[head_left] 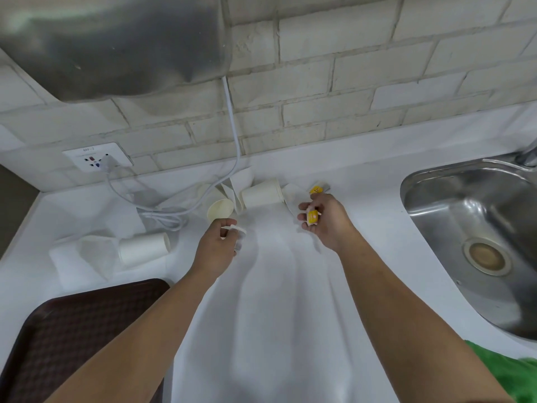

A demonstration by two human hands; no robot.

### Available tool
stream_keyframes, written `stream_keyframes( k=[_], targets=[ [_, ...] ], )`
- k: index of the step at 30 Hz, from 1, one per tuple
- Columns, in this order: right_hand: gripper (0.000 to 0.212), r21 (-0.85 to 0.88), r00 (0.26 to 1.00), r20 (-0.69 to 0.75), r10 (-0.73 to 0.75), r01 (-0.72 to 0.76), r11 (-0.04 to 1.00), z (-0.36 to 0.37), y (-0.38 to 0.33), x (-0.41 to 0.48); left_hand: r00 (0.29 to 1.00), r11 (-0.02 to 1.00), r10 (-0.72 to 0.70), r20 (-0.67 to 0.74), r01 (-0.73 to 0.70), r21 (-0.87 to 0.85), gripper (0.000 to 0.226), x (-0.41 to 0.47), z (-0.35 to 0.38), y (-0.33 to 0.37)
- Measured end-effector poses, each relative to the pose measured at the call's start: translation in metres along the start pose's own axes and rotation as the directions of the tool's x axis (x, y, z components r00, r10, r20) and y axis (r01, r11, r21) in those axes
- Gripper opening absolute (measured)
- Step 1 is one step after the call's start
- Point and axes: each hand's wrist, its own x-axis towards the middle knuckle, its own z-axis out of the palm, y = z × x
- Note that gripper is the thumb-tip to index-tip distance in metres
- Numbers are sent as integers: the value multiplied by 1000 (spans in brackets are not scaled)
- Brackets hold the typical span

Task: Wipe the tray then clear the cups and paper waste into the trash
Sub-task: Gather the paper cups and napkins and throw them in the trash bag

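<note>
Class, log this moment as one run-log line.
left hand: holds white paper scrap | right hand: holds yellow packet | paper cups: on counter | tray: empty

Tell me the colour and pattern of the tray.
The tray is dark brown with a fine grid texture, seen in the head view, lower left.

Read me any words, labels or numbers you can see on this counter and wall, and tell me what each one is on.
Wall socket: a short printed label along its top edge, too small and blurred to read.
Yellow packet on the counter: dark print, blurred, unreadable.
Yellow packet in the right hand: no legible print.
Cups and tray: no text visible.
</note>
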Motion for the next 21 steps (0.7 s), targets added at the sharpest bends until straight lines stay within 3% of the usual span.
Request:
stream_keyframes(
  k=[2, 4, 5, 7, 9, 11, 12, 15, 21],
  targets=[
    [19, -67, 999, -26, -28, 26, 997, 2, 0, 5, 1000, 1000, 0, -10, 0, 7, 18, -1, -2, 0],
    [27, -415, 982, -123, -144, 81, 906, 6, 4, 12, 1000, 1000, -1, -20, 1, 9, 18, -1, -4, -1],
    [32, -602, 966, -136, -220, 95, 792, 9, 7, 15, 1000, 1000, -4, -23, 5, 14, 18, -1, -4, -1],
    [49, -893, 942, -40, -334, 116, 435, 15, 14, 18, 1000, 1000, -12, -23, 13, 18, 19, -1, -4, -1],
    [62, -993, 931, 67, -360, 97, 65, 17, 22, 21, 1000, 1000, -12, -20, 13, 20, 19, 0, -3, -1],
    [50, -987, 922, 122, -369, 72, -146, 17, 27, 25, 1000, 999, -8, -14, 8, 35, 18, 0, -2, -1],
    [38, -983, 915, 134, -381, 73, -171, 16, 29, 25, 1000, 999, -7, -9, 8, 41, 18, 0, -2, 0],
    [22, -992, 859, 126, -496, 105, -69, 9, 36, 23, 1000, 999, 0, 5, 0, 51, 18, 0, -3, 0],
    [39, -973, 668, -30, -744, 152, 175, 5, 27, 9, 1000, 997, 5, -19, -4, 76, 16, 1, -10, -2]
  ],
)
